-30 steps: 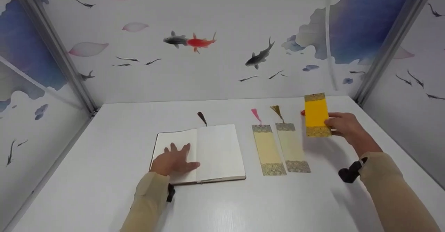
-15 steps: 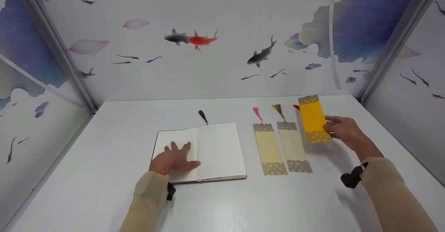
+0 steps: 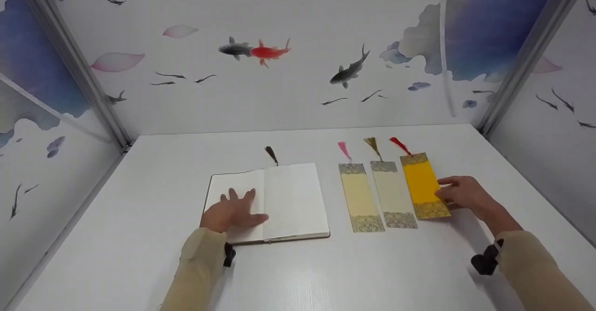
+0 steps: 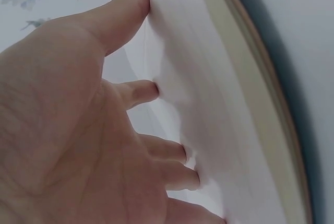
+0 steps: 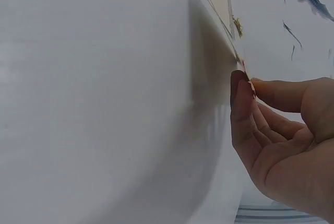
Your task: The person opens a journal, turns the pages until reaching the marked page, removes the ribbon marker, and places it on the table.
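Observation:
An open notebook [image 3: 295,204] with blank pages lies on the table, a dark tassel [image 3: 271,154] sticking out past its top edge. My left hand [image 3: 234,213] rests on the left page with spread fingers; in the left wrist view the fingertips [image 4: 151,89] press the paper. My right hand [image 3: 468,194] pinches the right edge of a yellow bookmark [image 3: 421,183] with a red tassel [image 3: 400,145]. Seen from the right wrist, thumb and fingers hold it edge-on, slightly above the table. Beside it lie a cream bookmark [image 3: 361,198] with a pink tassel and a paler bookmark [image 3: 393,194] with an olive-gold tassel.
The white table [image 3: 288,278] meets a back wall [image 3: 298,101] painted with fish and petals. Side panels with metal posts [image 3: 526,64] stand left and right. A black wrist camera [image 3: 485,259] sits under the right sleeve.
My right hand has brought the yellow bookmark down and nearer, beside the paler bookmark, and its red tassel now shows fully. My left hand stays on the notebook page.

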`<state>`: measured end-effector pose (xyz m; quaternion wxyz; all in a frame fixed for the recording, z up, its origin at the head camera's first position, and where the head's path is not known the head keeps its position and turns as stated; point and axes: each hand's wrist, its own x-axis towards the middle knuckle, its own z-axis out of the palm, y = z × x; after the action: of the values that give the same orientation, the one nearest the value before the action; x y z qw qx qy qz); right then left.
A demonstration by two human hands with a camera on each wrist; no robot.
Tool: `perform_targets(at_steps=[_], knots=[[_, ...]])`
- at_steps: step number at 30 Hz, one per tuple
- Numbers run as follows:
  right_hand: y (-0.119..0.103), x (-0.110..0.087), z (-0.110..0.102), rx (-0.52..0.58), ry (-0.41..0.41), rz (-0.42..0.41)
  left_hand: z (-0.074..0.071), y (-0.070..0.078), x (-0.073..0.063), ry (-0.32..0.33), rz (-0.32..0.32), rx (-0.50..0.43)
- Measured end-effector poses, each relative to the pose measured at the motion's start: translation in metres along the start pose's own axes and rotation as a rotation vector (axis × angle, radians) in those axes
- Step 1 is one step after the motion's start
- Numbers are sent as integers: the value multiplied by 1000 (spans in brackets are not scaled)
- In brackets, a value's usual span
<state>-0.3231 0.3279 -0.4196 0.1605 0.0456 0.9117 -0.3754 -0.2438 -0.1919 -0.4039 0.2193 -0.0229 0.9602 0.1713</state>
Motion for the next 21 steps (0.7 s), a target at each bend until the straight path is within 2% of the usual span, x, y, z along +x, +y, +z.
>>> perform_targets(at_steps=[6, 13, 18, 21], knots=[[-6, -4, 13, -128, 51, -54, 0, 0, -1, 14, 4, 10], [-19, -7, 17, -265, 74, 11, -1, -1, 1, 11, 7, 14], [-25, -10, 22, -343, 96, -18, 0, -1, 1, 15, 24, 5], [-25, -11, 22, -354, 72, -27, 0, -1, 0, 14, 18, 1]])
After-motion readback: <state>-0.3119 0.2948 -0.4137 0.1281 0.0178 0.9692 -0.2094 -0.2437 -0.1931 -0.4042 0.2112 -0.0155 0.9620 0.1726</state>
